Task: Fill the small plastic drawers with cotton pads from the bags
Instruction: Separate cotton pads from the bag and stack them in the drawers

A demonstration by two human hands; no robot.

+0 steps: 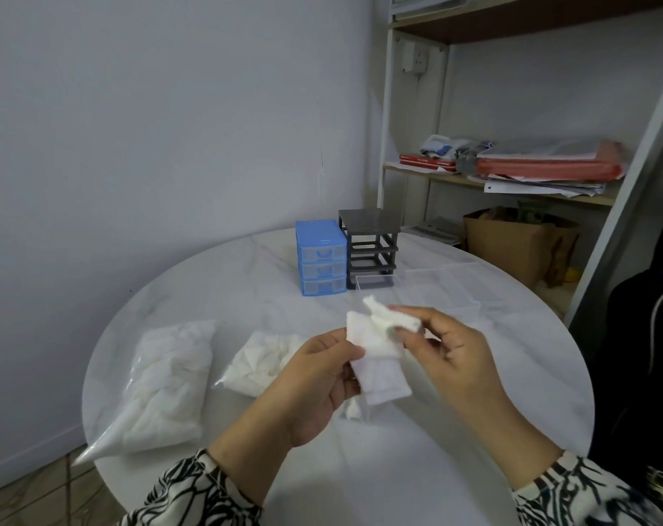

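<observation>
Both hands hold a small stack of white cotton pads [379,358] above the middle of the round white table [493,392]. My left hand [318,385] pinches the stack's left edge; my right hand [451,354] pinches its crumpled top. A blue drawer unit [321,257] with three closed drawers stands at the table's far side. Beside it stands a dark grey frame [370,241] with empty slots and one clear drawer [375,281] partly pulled out at its base. Clear loose drawers [444,286] lie to its right. Two clear bags of pads lie left: a large one [166,381] and a smaller one [261,362].
A shelf unit [512,180] with papers, red folders and a brown paper bag [520,248] stands behind the table on the right. A dark chair back [641,354] is at the right edge. More pads [352,410] lie on the table under my hands.
</observation>
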